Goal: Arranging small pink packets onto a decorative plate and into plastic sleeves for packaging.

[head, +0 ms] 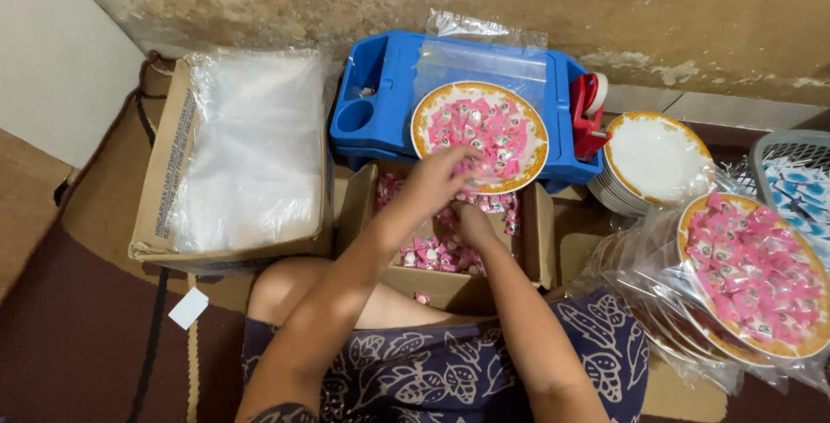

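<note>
Pink sweets: heaped on gold-rimmed plate point(425, 112) resting across blue tray point(380, 69).
Left hand point(441, 179): fingers bunched over plate's near rim, apparently pinching wrapped sweets point(484, 125).
Right hand point(474, 220): dipped into cardboard box point(359, 216) of sweets against the knees; grip hidden.
Bagged filled plates point(756, 276): stacked at right.

We have one view only: our head camera looks steeply down, close over the lap, facing the wall point(450, 0) at twelve o'clock.

We see a plate point(478, 135) on the tray point(389, 86), behind the candy box point(536, 233); bags point(251, 146) lie left.
</note>
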